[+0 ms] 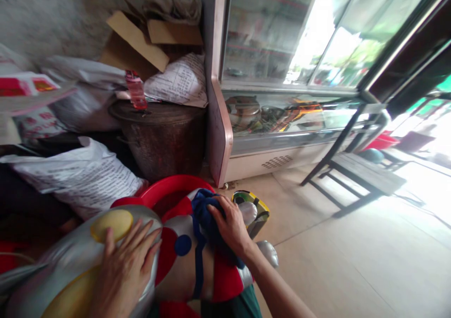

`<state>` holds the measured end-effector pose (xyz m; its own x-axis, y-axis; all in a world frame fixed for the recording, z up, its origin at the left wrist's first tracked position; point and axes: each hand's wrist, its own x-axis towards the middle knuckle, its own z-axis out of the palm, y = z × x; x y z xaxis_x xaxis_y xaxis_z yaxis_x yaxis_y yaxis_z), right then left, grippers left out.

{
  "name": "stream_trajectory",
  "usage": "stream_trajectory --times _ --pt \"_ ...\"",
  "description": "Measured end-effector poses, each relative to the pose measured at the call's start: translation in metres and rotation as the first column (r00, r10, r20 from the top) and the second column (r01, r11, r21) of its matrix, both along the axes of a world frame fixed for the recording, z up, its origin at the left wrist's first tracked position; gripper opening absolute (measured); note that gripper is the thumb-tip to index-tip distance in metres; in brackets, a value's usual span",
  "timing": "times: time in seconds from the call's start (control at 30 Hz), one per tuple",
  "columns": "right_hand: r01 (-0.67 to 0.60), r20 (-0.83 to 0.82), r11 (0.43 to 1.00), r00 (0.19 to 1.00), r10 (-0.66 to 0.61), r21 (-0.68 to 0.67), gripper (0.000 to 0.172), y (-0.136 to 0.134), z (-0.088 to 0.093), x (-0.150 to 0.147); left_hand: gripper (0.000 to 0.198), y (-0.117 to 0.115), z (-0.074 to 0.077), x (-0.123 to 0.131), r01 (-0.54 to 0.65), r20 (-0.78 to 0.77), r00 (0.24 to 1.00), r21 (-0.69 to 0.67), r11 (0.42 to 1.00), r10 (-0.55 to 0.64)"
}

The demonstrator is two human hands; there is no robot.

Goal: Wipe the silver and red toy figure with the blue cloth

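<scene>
two hands on a silver-red-yellow inflatable figure (183,257), partly cropped: left hand (123,271) spread flat, right hand (230,226) clutching a dark blue cloth (204,214).

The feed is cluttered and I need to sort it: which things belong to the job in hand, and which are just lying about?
In hand: left hand flat on the silver figure; right hand holding a blue cloth on it.
Lying about: red basin, white sacks, brown drum, pink bottle, cardboard box, display fridge.

Sacks (75,177) crowding left; open floor (352,261) right.
</scene>
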<state>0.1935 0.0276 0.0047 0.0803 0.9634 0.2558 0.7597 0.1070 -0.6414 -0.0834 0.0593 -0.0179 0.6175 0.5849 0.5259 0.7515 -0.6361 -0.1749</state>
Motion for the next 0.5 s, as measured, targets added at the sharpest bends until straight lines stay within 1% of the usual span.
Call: stream_trajectory --times 0.07,0.13,0.17,0.23,0.3,0.33,0.4,0.47,0.5 --pt "0.001 0.037 0.998 0.999 0.001 -0.065 0.040 0.001 -0.008 0.002 0.032 0.001 0.001 0.001 0.036 -0.020 0.999 0.055 0.998 -0.035" --pt "0.015 0.099 0.992 0.995 -0.002 -0.127 0.052 0.000 -0.022 -0.002 0.033 0.003 0.000 0.002 0.046 -0.023 0.999 0.081 0.996 -0.045" --pt "0.030 0.125 0.990 0.992 -0.012 -0.140 0.054 -0.001 -0.029 -0.005 0.033 0.004 0.000 0.002 0.044 -0.022 0.999 0.082 0.996 -0.042" --pt "0.057 0.146 0.990 0.989 -0.038 -0.131 0.048 -0.001 -0.039 -0.009 0.032 0.006 -0.001 0.002 0.040 -0.021 0.999 0.071 0.997 -0.039" --pt "0.065 0.129 0.992 0.990 -0.051 -0.106 0.036 -0.001 -0.044 -0.011 0.031 0.006 0.001 0.002 0.040 0.012 0.999 0.051 0.998 -0.040" --pt "0.071 0.120 0.993 0.991 -0.059 -0.098 0.030 0.000 -0.045 -0.011 0.030 0.004 0.004 0.002 0.049 0.067 0.996 0.036 0.998 -0.052" --pt "0.089 0.104 0.992 0.991 -0.080 -0.088 0.021 0.001 -0.045 -0.009 0.028 -0.007 0.011 0.003 0.111 0.257 0.961 -0.024 0.994 -0.101" --pt "0.117 0.082 0.990 0.990 -0.110 -0.078 0.015 0.002 -0.045 -0.007 0.024 -0.031 0.016 0.005 0.230 0.471 0.871 -0.143 0.963 -0.138" --pt "0.132 0.066 0.989 0.990 -0.127 -0.073 0.014 0.003 -0.046 -0.005 0.023 -0.047 0.015 0.007 0.259 0.558 0.825 -0.229 0.938 -0.091"
